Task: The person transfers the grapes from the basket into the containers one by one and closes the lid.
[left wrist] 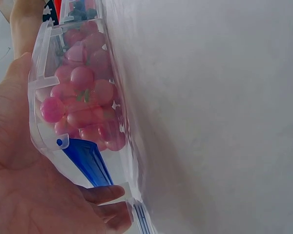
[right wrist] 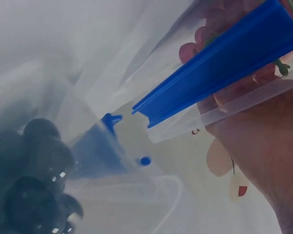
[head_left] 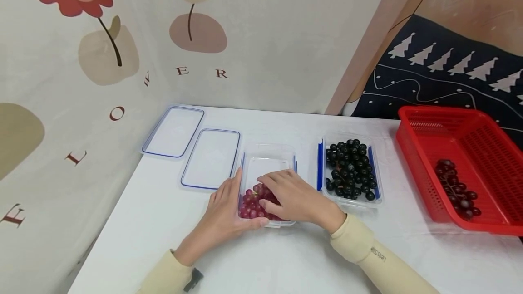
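My left hand (head_left: 222,217) rests along the left side and near corner of a clear plastic box (head_left: 267,153) with blue side latches. Its fingers lie fairly straight against the wall, and the thumb reaches across the front. A bunch of red grapes (head_left: 251,203) fills the near part of that box. Reaching in over the right wall, my right hand (head_left: 296,196) has its fingers and thumb bent around the grapes, which it partly hides. In the left wrist view the red grapes (left wrist: 83,87) press up against the box's clear wall, beside a blue latch (left wrist: 90,161).
To the right stands a second clear box holding black grapes (head_left: 351,171). A red basket (head_left: 416,180) with a small dark bunch of grapes (head_left: 457,189) is at the far right. Two blue-rimmed lids (head_left: 212,158) lie at the left, by the printed wall cloth (head_left: 261,80).
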A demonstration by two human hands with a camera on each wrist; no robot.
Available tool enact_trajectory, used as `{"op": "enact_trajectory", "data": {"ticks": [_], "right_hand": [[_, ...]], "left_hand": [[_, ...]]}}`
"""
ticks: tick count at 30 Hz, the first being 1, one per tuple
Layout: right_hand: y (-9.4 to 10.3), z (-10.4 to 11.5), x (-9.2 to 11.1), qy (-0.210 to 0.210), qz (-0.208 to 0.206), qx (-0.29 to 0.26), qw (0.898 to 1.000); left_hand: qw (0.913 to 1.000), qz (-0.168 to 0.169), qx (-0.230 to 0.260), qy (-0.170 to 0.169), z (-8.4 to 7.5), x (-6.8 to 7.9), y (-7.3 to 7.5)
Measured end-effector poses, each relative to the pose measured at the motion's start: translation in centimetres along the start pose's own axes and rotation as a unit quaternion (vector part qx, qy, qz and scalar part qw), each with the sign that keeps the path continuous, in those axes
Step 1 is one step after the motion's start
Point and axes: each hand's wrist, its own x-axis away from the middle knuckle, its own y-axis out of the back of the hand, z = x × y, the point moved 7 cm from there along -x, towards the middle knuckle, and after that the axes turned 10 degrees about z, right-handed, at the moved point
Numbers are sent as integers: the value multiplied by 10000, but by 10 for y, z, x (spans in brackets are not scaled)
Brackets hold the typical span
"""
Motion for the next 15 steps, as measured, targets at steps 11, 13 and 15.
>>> {"op": "enact_trajectory", "data": {"ticks": [11,13,15], "right_hand": [[12,-18,28,-171,-419,-320,9985],[15,-21,32,-189,-501,-354,9979],[16,-24,35,-182,-556,-365,9976]], "left_hand": [[9999,90,-16,-55,-4,-2,0],[10000,68,18,-43,-3,-2,0],[10000,48,51,-17,-3,-2,1]]}}
